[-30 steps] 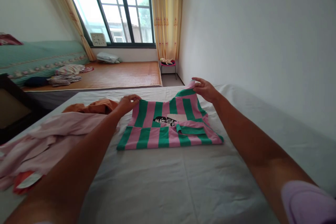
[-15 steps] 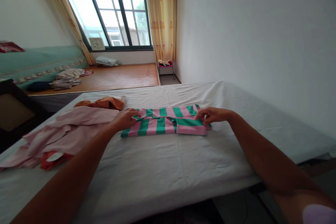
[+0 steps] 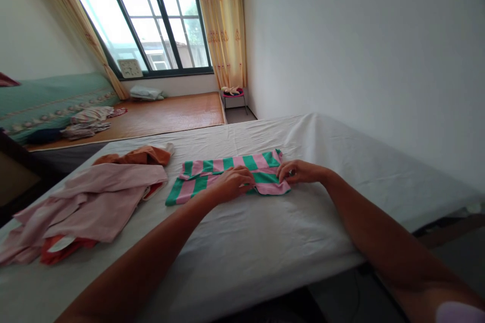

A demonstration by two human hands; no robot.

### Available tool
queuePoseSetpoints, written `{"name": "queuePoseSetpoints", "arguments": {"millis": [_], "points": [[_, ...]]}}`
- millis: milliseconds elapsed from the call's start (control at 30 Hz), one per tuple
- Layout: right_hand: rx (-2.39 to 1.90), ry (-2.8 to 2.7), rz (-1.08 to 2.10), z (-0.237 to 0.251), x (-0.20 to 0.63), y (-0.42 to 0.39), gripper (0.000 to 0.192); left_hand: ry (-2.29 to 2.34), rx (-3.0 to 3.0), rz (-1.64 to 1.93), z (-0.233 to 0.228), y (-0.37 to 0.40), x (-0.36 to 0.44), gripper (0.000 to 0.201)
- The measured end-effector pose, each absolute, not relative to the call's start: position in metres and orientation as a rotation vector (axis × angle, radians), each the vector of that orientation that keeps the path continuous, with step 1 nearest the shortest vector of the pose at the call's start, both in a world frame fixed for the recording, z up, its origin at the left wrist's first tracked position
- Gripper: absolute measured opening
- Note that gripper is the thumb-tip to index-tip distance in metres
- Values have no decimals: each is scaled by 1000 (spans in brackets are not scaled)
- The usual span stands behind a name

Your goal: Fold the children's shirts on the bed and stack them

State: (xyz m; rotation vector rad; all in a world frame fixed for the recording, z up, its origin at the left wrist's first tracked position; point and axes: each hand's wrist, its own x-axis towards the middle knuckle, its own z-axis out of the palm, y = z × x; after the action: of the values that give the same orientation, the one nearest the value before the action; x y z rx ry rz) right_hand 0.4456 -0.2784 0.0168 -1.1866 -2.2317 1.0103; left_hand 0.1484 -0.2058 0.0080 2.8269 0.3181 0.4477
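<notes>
Fingers point(image 3: 242, 177) of the left hand point(image 3: 231, 184) lie together and flat on the middle of the striped shirt point(image 3: 212, 174), pressing it down rather than gripping it, while the fingers point(image 3: 285, 174) of the right hand point(image 3: 297, 171) are curled and pinched on the cloth at the shirt's right end, where a folded edge sits. The left palm seems to serve as an anchor so the fabric does not slide as the right end is handled.

The bed point(image 3: 265, 232), covered in a white sheet, carries everything; it runs along the bare wall point(image 3: 359, 50) on the right. The shirt, pink and green in broad stripes, lies folded into a narrow band across the middle of the bed, its left end free and flat.

To the left of it, near but apart, a pale pink garment point(image 3: 87, 202) lies spread loosely, with a red-orange piece point(image 3: 56, 250) showing under its near edge. Just beyond that, an orange garment point(image 3: 132, 155) is bunched up.

Farther off, a wooden platform point(image 3: 166, 116) holds a small heap of clothes point(image 3: 89, 122) below the window point(image 3: 144, 30), and a little stool point(image 3: 233, 95) stands by the curtain point(image 3: 222, 25)
</notes>
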Motion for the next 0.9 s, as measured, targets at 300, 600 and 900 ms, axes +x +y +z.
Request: {"name": "queuePoseSetpoints", "arguments": {"millis": [300,600,900], "points": [[-1785,-1631,705,-10,442,-260,34,1056,2170,819,-21,-170,160,40],[-1376,-2307,105,-19,398,-266,40,1317,2578,562,24,-133,67,31],[-1326,-2431,72,-38,400,-255,46,1963,2374,244,3,-129,-12,45]]}}
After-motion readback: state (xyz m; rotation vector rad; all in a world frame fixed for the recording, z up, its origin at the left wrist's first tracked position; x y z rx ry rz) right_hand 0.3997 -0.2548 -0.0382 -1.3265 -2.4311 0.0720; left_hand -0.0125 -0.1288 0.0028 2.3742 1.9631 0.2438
